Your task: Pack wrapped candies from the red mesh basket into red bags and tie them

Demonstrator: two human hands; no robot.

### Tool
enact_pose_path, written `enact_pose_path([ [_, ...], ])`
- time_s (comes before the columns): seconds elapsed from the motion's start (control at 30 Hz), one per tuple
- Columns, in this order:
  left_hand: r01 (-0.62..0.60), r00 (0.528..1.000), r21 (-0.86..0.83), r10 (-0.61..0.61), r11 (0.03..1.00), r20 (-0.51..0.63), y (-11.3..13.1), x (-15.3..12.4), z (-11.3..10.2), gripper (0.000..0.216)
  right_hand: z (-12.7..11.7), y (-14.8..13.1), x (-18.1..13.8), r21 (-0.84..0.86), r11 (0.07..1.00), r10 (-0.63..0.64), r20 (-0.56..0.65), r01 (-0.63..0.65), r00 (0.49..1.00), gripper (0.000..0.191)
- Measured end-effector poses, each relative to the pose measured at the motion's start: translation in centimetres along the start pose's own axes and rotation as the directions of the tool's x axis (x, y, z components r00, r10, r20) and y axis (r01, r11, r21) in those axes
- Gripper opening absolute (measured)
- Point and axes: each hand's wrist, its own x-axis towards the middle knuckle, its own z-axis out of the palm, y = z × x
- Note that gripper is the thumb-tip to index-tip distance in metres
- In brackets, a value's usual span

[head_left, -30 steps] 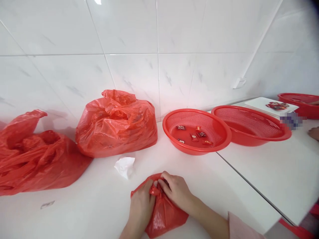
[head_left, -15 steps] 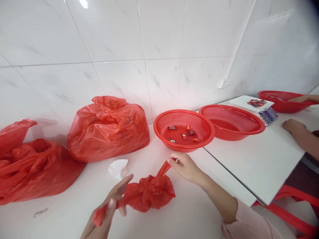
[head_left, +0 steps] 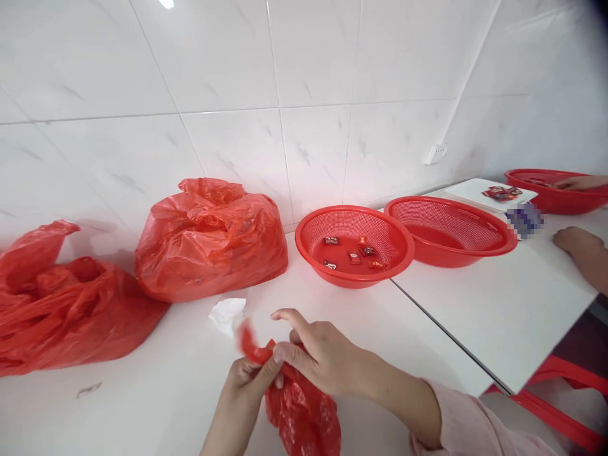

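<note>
Both my hands meet at the gathered neck of a small red plastic bag (head_left: 306, 415) at the lower middle. My left hand (head_left: 244, 386) pinches the twisted plastic between thumb and fingers. From above right, my right hand (head_left: 327, 354) grips the same neck with its thumb, its index finger stretched out to the left. A loose end of the bag sticks up, blurred, left of the fingers. What the bag holds is hidden. Just behind my left hand lies a crumpled white tissue (head_left: 228, 315).
Two large red plastic bags (head_left: 213, 247) stand by the tiled wall on the left. A red basket (head_left: 354, 278) holds several wrapped sweets; a second red basket (head_left: 446, 253) adjoins it. Farther right, a co-worker's hand (head_left: 579, 244) rests near a white scale (head_left: 468, 190) with packets.
My hands have come together at the bag's neck; before, they were apart, each holding one end. The bag now hangs nearer me. The view has shifted slightly.
</note>
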Motion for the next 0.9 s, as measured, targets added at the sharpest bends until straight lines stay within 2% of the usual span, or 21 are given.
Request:
enact_pose_path([
  [0.07, -0.007, 0.999, 0.043, 0.008, 0.999, -0.039, 0.6, -0.1, 0.1, 0.04, -0.3, -0.4, -0.5, 0.028, 0.999, 0.047, -0.092, -0.044, 0.995, 0.032],
  [0.13, -0.022, 0.999, 0.115, 0.026, 0.993, -0.028, 1.3, -0.2, 0.4, 0.035, -0.5, -0.9, -1.2, 0.104, 0.993, 0.082, -0.208, -0.061, 0.975, 0.025],
  [0.2, -0.072, 0.997, 0.179, 0.066, 0.981, 0.04, 1.9, -0.4, 0.6, 0.033, -0.6, -1.3, -2.0, 0.179, 0.981, 0.124, -0.249, -0.08, 0.961, 0.021],
  [0.27, -0.121, 0.988, 0.171, 0.103, 0.978, 0.111, 2.3, -0.5, 0.4, 0.027, -0.4, -1.4, -3.0, 0.205, 0.973, 0.156, -0.236, -0.108, 0.959, 0.019],
  [0.37, -0.161, 0.983, 0.136, 0.147, 0.977, 0.11, 2.6, -0.5, 0.0, 0.016, 0.1, -0.8, -4.1, 0.107, 0.981, 0.179, -0.199, -0.16, 0.963, 0.012],
  [0.43, -0.228, 0.973, 0.218, 0.215, 0.949, 0.083, 2.5, -0.4, -0.2, 0.011, 0.2, -0.3, -4.1, -0.018, 0.991, 0.123, -0.22, -0.13, 0.968, 0.011],
  [0.5, -0.312, 0.95, 0.349, 0.301, 0.884, 0.085, 2.2, -0.3, -0.2, 0.005, 0.1, 0.2, -3.5, -0.107, 0.994, 0.004, -0.276, -0.035, 0.961, 0.016],
  [0.57, -0.391, 0.916, 0.459, 0.385, 0.798, 0.11, 1.8, -0.3, -0.2, 0.006, 0.0, 0.5, -2.8, -0.061, 0.997, -0.06, -0.264, 0.045, 0.963, 0.022],
  [0.67, -0.443, 0.881, 0.56, 0.456, 0.7, 0.126, 1.3, -0.4, -0.1, 0.017, 0.5, 0.7, -1.9, 0.166, 0.986, 0.006, -0.146, 0.019, 0.989, 0.028],
  [0.77, -0.448, 0.843, 0.633, 0.534, 0.631, 0.064, 1.1, -0.7, 0.1, 0.014, 1.8, 0.6, -1.5, 0.293, 0.954, 0.108, -0.138, -0.063, 0.985, 0.027],
  [0.9, -0.436, 0.731, 0.725, 0.679, 0.533, -0.06, 1.1, -1.1, 0.3, 0.02, 3.4, 0.2, -1.5, 0.412, 0.905, 0.172, -0.12, -0.108, 0.978, 0.025],
])
